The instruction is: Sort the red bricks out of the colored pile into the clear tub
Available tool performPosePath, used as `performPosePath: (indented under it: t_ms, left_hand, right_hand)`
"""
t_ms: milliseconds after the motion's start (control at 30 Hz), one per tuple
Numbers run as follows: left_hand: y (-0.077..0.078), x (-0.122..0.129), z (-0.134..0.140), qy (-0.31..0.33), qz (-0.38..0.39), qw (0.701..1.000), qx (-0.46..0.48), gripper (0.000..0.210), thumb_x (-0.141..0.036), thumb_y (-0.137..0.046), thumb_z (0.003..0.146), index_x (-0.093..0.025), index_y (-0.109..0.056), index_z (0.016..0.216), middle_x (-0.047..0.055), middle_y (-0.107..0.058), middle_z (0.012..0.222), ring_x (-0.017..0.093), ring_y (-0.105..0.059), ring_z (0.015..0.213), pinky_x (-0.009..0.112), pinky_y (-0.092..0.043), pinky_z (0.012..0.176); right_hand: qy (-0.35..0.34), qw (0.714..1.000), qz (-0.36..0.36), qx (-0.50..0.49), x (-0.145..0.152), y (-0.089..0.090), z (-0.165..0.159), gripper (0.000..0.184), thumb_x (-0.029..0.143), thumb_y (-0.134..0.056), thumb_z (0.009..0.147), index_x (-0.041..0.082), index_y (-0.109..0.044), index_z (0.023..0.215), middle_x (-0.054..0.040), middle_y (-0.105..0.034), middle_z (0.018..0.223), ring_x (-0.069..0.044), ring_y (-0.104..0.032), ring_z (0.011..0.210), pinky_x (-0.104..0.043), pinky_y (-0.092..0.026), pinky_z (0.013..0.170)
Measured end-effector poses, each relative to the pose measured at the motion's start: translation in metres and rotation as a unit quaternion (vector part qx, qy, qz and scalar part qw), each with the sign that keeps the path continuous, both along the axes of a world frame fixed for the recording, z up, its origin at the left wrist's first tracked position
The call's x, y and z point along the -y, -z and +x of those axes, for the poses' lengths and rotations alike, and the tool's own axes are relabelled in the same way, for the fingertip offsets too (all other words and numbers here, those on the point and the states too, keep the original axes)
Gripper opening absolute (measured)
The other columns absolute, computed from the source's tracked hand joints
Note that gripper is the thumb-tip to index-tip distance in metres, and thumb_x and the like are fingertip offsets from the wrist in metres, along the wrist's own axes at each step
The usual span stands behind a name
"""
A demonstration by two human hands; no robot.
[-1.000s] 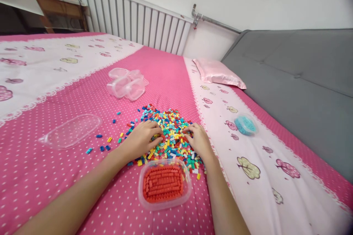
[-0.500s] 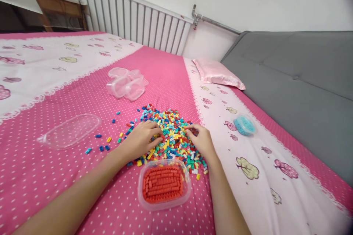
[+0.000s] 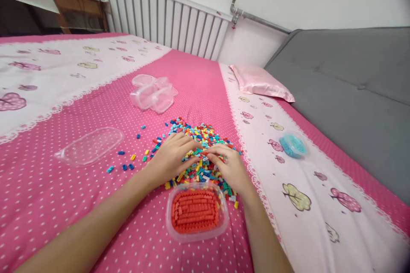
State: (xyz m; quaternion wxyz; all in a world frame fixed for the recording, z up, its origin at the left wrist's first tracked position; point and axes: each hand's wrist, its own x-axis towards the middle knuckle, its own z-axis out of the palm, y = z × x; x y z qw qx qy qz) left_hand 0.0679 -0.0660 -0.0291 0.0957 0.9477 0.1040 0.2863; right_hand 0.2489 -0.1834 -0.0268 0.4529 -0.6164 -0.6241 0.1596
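Observation:
A heap of small toy building bricks (image 3: 205, 172) in many colours lies on the pink bedspread. Above it, my left hand (image 3: 176, 155) is curled with thumb and fingers bent inward, meeting my right hand (image 3: 228, 164) at the fingertips. Between the two sets of fingertips shows a bit of red, apparently a red building brick (image 3: 205, 152); the fingers partly cover it. Just in front of the heap stands a clear plastic tub (image 3: 171, 232), holding red bricks (image 3: 195, 211) laid in tight rows.
A clear lid (image 3: 92, 147) lies at left near several stray bricks (image 3: 124, 167). Behind the heap are stacked clear tubs (image 3: 153, 95). At right sit a container of light-blue bricks (image 3: 292, 145), a pink pillow (image 3: 261, 81) and a grey headboard (image 3: 349, 63).
My right hand has moved left and my left hand slightly right, so their fingertips now come together over the heap. The whole view has shifted a little.

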Motion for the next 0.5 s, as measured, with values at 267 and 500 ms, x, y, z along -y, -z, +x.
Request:
performPosePath:
  t_ms: [267, 500]
  left_hand:
    - [-0.0066, 0.0047, -0.0006, 0.021, 0.02, 1.0, 0.004, 0.024, -0.036, -0.048, 0.101, -0.021, -0.065, 0.091, 0.003, -0.07, 0.092, 0.019, -0.056, 0.089, 0.035, -0.036, 0.083]
    - [-0.0042, 0.0051, -0.0007, 0.042, 0.049, 0.998, 0.014, 0.025, -0.036, -0.048, 0.101, -0.022, -0.066, 0.092, 0.003, -0.069, 0.09, 0.018, -0.056, 0.086, 0.034, -0.035, 0.082]
  right_hand:
    - [-0.027, 0.999, -0.019, -0.002, 0.0019, -0.0023, -0.0095, 0.013, 0.025, -0.062, 0.09, 0.025, -0.074, 0.088, -0.0035, -0.073, 0.093, -0.021, -0.066, 0.093, -0.035, -0.048, 0.087]
    - [-0.028, 0.999, -0.022, -0.008, 0.0034, -0.0011, -0.0084, 0.007, 0.021, -0.068, 0.086, 0.023, -0.071, 0.091, -0.0025, -0.072, 0.094, -0.019, -0.065, 0.09, -0.033, -0.049, 0.083]
